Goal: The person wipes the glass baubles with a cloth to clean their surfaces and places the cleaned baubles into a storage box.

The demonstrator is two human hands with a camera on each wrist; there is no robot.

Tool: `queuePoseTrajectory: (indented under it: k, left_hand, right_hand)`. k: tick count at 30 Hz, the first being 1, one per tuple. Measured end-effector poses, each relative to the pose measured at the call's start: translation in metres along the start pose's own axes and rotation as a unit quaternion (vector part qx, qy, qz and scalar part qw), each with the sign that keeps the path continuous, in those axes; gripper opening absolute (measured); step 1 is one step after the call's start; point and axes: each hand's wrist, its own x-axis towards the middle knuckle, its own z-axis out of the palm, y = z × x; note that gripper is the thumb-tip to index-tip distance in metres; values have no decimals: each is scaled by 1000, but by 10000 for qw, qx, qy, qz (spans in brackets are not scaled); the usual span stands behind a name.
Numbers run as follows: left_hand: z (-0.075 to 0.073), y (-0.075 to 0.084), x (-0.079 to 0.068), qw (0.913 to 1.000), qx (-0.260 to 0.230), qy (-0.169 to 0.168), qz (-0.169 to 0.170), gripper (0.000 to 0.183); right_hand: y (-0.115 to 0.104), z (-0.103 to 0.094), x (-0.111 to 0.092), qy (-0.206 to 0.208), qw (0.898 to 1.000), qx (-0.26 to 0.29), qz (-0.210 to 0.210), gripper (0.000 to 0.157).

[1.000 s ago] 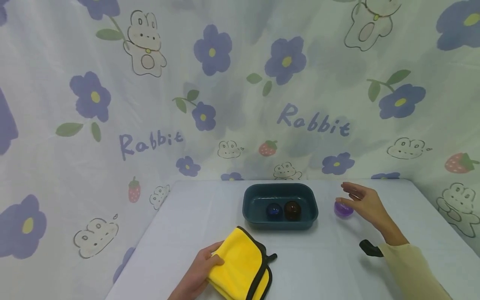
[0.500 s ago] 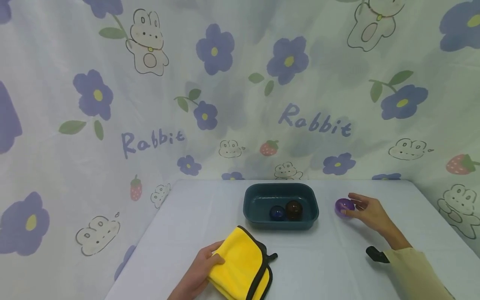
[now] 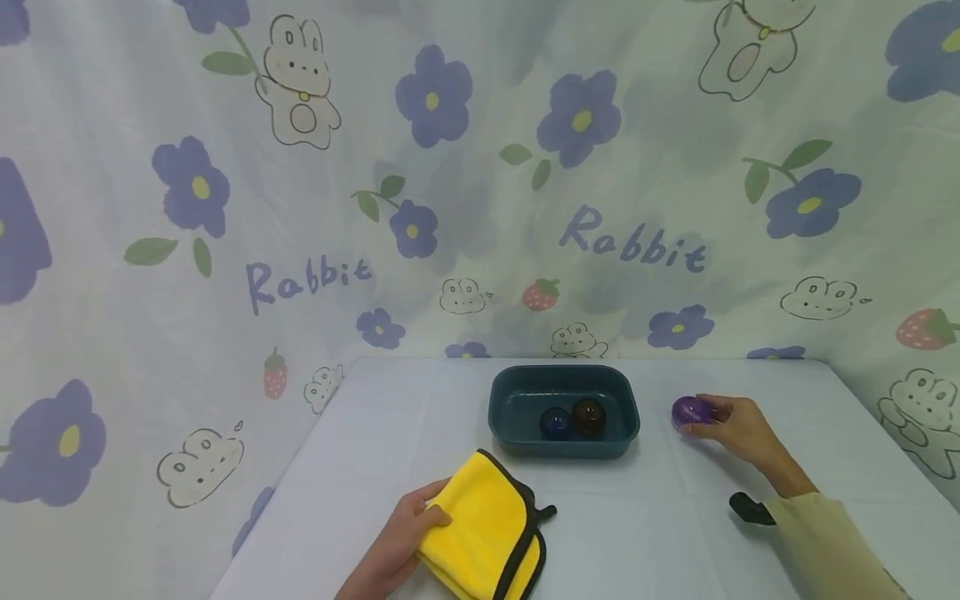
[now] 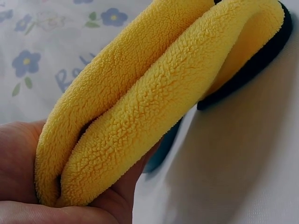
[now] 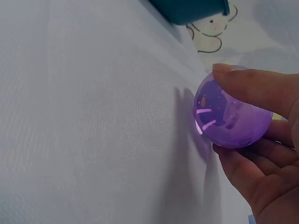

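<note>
My left hand [image 3: 401, 533] grips a folded yellow cloth [image 3: 480, 525] with black edging, thumb on top and fingers beneath. Close up in the left wrist view, the fleecy cloth [image 4: 131, 112] shows its thick folds between thumb and fingers. To the right of the teal tray, my right hand [image 3: 742, 433] holds a shiny purple ball [image 3: 690, 412]. In the right wrist view the glossy see-through ball [image 5: 231, 112] is pinched between the thumb and fingers, close over the white table surface.
A dark teal tray [image 3: 562, 450] stands at the middle back, with a blue ball [image 3: 557, 423] and a brown ball [image 3: 589, 416] inside. White cloth covers the table [image 3: 637, 533]. A patterned curtain [image 3: 480, 183] rises behind. A black piece [image 3: 750, 508] sticks out by the right sleeve.
My right hand has come down to the purple ball and its fingers have closed round it. The left hand keeps its hold on the cloth; the two balls in the tray have shifted slightly.
</note>
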Motion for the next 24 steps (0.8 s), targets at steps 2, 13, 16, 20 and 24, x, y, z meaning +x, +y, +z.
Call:
queuePoseTrajectory:
  k: [2,13,16,20,24]
  left_hand:
    - [0,1,-1,10000,2,5,13,77]
    - [6,10,-5,9999,83,-29,95,77]
    - [8,16,-8,9997,190,-22,169,76]
    - [10,25,-12,9991,299,-58,297,74]
    - [10,35,-14,9983,273,-228,472,72]
  right_hand:
    - [-2,-1,-1,-11,9999,5,106,86]
    - [-9,-4,-10,-49,9998,143,116,81]
    - [-18,-6,-14,-23,9997,227,-14,79]
    - [-35,-10,-16,-23,9991,402,-136,77]
    - [-55,-11,-19,-115,9982,562,-197,77]
